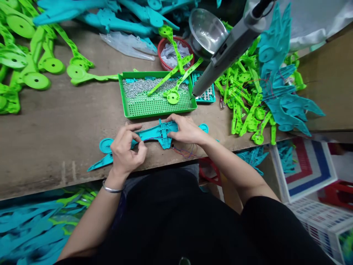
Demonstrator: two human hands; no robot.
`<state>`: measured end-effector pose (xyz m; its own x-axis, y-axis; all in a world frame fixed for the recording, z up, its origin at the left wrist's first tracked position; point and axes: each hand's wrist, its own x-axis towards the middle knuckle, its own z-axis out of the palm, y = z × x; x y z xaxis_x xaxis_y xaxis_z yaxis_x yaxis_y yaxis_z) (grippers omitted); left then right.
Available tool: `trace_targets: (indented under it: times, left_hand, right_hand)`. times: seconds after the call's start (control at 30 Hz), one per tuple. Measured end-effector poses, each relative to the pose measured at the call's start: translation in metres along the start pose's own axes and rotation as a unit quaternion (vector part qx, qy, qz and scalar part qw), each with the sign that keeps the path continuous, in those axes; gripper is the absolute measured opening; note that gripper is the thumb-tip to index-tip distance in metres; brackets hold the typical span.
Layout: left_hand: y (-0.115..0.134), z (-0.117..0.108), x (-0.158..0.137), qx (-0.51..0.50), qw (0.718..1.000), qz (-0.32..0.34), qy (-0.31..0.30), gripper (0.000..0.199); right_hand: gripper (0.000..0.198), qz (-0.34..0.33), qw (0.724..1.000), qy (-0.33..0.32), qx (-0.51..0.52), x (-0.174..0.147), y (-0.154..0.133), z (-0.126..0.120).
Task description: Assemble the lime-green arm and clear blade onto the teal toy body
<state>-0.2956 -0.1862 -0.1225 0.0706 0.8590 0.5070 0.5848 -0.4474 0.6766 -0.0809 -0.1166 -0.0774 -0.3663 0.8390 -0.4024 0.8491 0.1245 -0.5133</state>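
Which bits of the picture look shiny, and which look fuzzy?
In the head view, light glints off the metal bowl and the silver bangle; also in the head view, the teal parts at lower left look smeared, while the ribbed teal plastic piece mid-picture is clearer.

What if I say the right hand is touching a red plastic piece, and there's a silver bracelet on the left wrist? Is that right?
Not quite: the plastic piece that the right hand is touching is turquoise blue, not red. The head view shows it. The rest is right: there's a silver bracelet on the left wrist.
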Motion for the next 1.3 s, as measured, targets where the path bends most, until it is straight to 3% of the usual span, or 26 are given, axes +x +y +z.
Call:
trace_targets:
  times: [0.37, 0.57, 0.77, 0.97, 1.13, 1.2, 1.3]
  left_hand:
    - [0.007, 0.005, 0.007, 0.016, 0.998, -0.013, -0.053, 0.014]
    - [0.009, -0.014, 0.013, 0.049, 0.995, -0.004, -0.090, 0.013]
    - [0.010, -0.028, 0.001, 0.087, 0.989, 0.000, -0.121, 0.014]
    - [0.030, -0.015, 0.009, 0.058, 0.994, 0.026, -0.088, 0.010]
    - [0.048, 0.009, 0.019, -0.005, 0.989, 0.085, -0.118, 0.010]
    - [0.046, 0.015, 0.022, -0.039, 0.992, 0.051, -0.105, 0.009]
    - [0.036, 0.017, 0.025, -0.098, 0.989, -0.102, -0.047, 0.003]
  right_hand:
    - [0.042, 0.030, 0.999, 0.008, -0.035, -0.003, 0.005, -0.004]
    - [0.036, 0.048, 0.999, -0.018, -0.018, -0.003, 0.016, -0.013]
    - [0.027, 0.015, 0.999, -0.027, -0.020, -0.003, 0.021, -0.012]
    - [0.023, 0.017, 0.999, -0.026, -0.026, -0.004, 0.018, -0.012]
    - [0.026, 0.022, 0.999, -0.023, -0.029, -0.004, 0.016, -0.010]
    - [0.026, 0.021, 0.999, -0.019, -0.031, -0.004, 0.017, -0.009]
    - [0.027, 0.022, 0.999, -0.024, -0.034, -0.003, 0.018, -0.008]
